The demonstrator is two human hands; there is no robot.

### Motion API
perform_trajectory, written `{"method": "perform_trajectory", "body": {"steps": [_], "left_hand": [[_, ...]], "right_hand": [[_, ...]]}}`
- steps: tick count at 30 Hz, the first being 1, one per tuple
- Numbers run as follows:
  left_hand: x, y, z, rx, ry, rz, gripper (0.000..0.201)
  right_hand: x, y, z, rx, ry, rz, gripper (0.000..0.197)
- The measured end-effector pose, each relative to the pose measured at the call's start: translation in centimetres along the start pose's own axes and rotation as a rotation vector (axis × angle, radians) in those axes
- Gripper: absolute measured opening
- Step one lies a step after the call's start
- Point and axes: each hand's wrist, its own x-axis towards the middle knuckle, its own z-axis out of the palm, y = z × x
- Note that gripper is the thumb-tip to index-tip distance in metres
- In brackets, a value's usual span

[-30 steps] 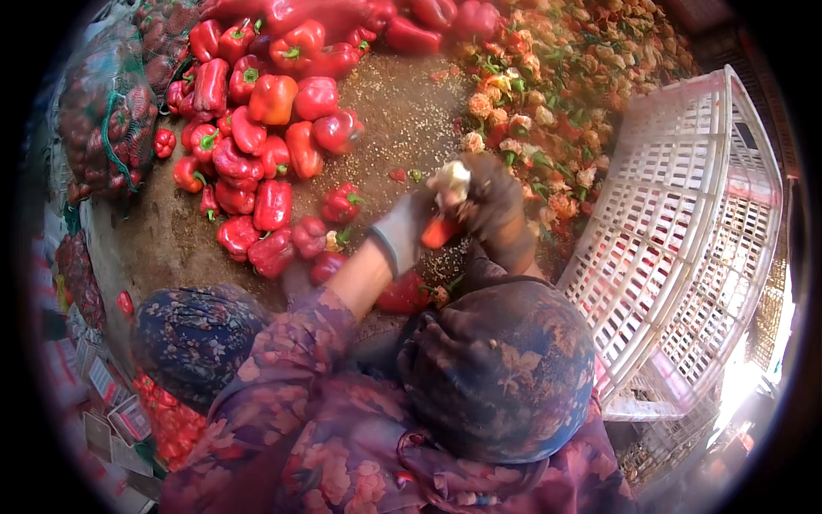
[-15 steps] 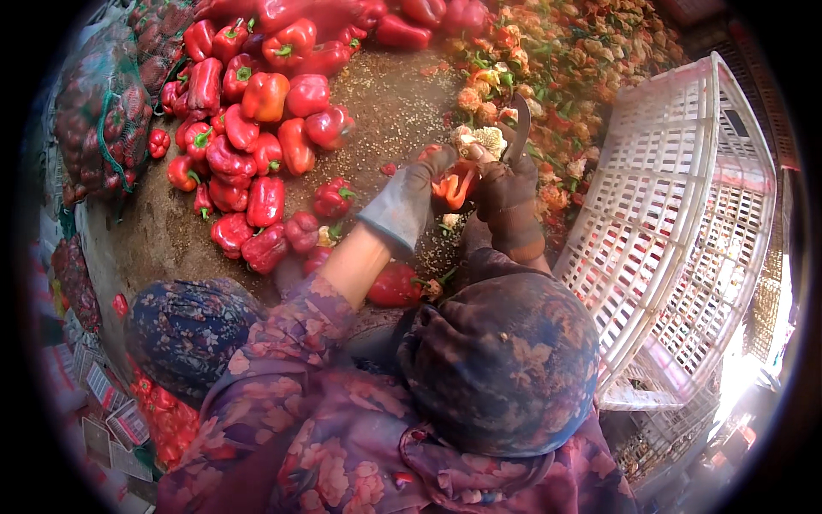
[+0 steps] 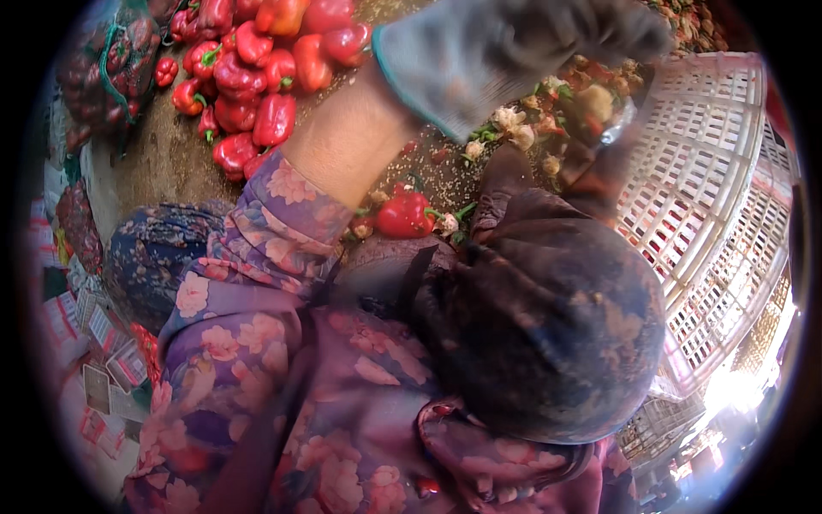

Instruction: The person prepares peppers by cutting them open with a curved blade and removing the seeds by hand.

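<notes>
My left hand (image 3: 539,51), in a grey glove with a teal cuff edge, stretches across the top toward the far right. Its fingers are smeared by motion, and anything in them cannot be made out. My right hand (image 3: 591,176), in a brown glove, is low beside the basket and also blurred. It closes around a knife, of which only a bright glint of blade (image 3: 617,127) shows. A pale, seedy pepper core (image 3: 595,103) is at its fingers. Below my left forearm lies a red bell pepper (image 3: 405,215) with a green stem.
Red bell peppers (image 3: 240,77) lie piled at the left, near a filled mesh sack (image 3: 107,81). Cut cores (image 3: 518,128) and seeds litter the surface. White slatted baskets (image 3: 693,188) stand on the right. Dark patterned round shapes (image 3: 548,317) fill the lower middle.
My left hand has swung from the middle up to the far right, and the orange-red pepper piece is out of sight. My right hand has shifted right. The view has tilted.
</notes>
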Motion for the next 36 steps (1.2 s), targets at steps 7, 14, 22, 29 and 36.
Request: {"method": "perform_trajectory", "body": {"steps": [7,14,22,29,36], "left_hand": [[-16.4,-9.4,5.6,0.994,-0.776,-0.738,0.061],[-18.0,-9.5,5.2,0.756,-0.34,-0.756,0.062],[-9.1,-6.4,-1.8,-0.057,0.449,-0.382,0.066],[-3.5,-2.0,-1.5,-0.271,0.65,-0.173,0.053],[-1.5,-1.4,-2.7,-0.459,0.666,-0.016,0.051]], "right_hand": [[2.2,2.7,-5.3,-0.186,-0.139,0.072,0.031],[-0.5,4.2,-1.7,-0.442,-0.321,0.158,0.029],[-4.3,2.2,3.6,-1.098,-0.414,0.089,0.024],[-2.9,1.5,7.8,-1.032,-0.449,0.137,0.028],[-1.3,3.4,3.8,-0.931,-0.471,-0.149,0.033]]}}
